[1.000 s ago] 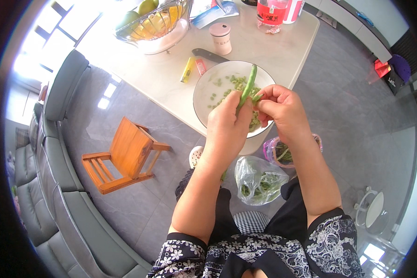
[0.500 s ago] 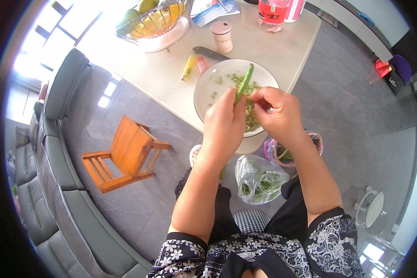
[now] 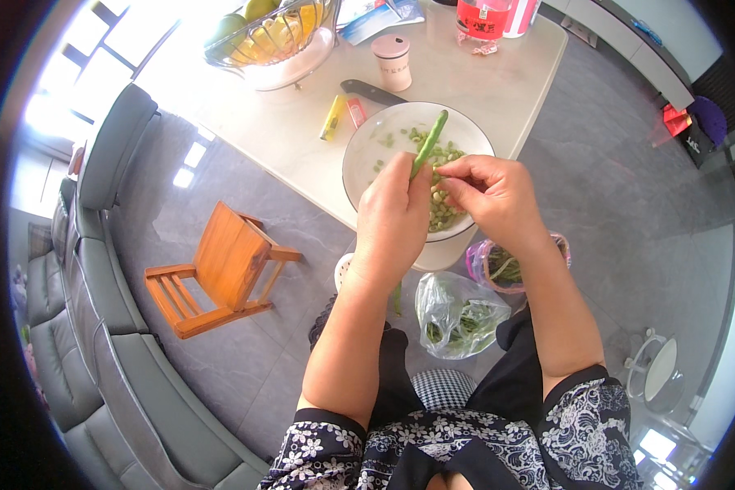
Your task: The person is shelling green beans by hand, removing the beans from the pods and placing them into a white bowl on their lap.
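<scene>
A long green bean pod (image 3: 430, 137) is held upright-slanted in my closed left hand (image 3: 390, 214) above a white, dark-rimmed bowl (image 3: 366, 149). Beside it, my right hand (image 3: 492, 196) pinches near the pod's lower part; what its fingertips hold is partly hidden. Shelled green beans (image 3: 447, 214) are scattered in the bowl, mostly toward its right side, partly covered by my hands. A dark-handled knife (image 3: 368, 92) lies behind the bowl, near small yellow (image 3: 332, 118) and red (image 3: 356, 113) packets.
The pale table (image 3: 265, 131) carries a fruit basket (image 3: 269, 37), pink lidded cup (image 3: 393, 64) and red-labelled bottle (image 3: 480, 24). Below are two bags of greens (image 3: 460, 314) (image 3: 502, 261). A wooden chair (image 3: 224, 261) stands left, beside a grey sofa (image 3: 106, 310).
My left hand has shifted slightly left, still gripping the pod. My right hand has turned and come closer in, and the short green piece earlier visible at its fingertips is now mostly out of sight.
</scene>
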Available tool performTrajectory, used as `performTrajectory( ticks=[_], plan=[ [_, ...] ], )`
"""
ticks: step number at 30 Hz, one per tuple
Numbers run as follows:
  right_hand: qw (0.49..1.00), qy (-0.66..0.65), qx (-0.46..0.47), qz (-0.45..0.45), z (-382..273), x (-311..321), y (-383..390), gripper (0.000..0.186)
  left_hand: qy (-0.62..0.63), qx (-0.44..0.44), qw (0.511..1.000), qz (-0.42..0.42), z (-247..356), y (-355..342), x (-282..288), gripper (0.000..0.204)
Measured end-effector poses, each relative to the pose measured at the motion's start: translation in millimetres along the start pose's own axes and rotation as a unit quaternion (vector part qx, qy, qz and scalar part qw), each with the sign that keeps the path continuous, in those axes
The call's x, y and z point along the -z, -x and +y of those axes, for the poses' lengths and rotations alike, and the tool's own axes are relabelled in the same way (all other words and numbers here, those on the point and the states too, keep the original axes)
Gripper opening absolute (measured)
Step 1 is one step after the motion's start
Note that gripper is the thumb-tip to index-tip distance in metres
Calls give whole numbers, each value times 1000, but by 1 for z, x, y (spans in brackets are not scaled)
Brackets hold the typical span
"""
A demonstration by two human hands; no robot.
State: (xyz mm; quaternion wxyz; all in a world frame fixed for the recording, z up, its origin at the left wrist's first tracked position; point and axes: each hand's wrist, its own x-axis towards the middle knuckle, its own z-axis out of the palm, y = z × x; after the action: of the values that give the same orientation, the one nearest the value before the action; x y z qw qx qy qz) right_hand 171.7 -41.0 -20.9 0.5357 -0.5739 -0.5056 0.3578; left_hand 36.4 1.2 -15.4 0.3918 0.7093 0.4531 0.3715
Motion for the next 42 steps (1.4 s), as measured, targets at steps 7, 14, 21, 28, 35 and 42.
performTrajectory(
  ticks=[7, 14, 21, 28, 35, 42],
  plan=[
    [994, -80, -59, -40, 0, 5, -3, 12, 69, 26, 997, -32, -6, 0, 2, 14],
    [1000, -23, 12, -7, 2, 2, -3, 13, 1, -39, 998, -55, -4, -3, 8, 11],
    [999, 5, 25, -28, 1, 5, -3, 15, -19, -78, 996, -46, -7, -4, 10, 11],
    [987, 93, 130, -14, 5, 3, -4, 17, -60, -115, 990, -60, -7, -4, 12, 13],
    [978, 129, 165, -7, 5, 3, -6, 17, -70, -132, 988, -47, -12, -6, 11, 15],
    [999, -6, 23, -45, 3, 8, -3, 15, -53, -152, 985, -58, -9, -6, 17, 16]
  ],
)
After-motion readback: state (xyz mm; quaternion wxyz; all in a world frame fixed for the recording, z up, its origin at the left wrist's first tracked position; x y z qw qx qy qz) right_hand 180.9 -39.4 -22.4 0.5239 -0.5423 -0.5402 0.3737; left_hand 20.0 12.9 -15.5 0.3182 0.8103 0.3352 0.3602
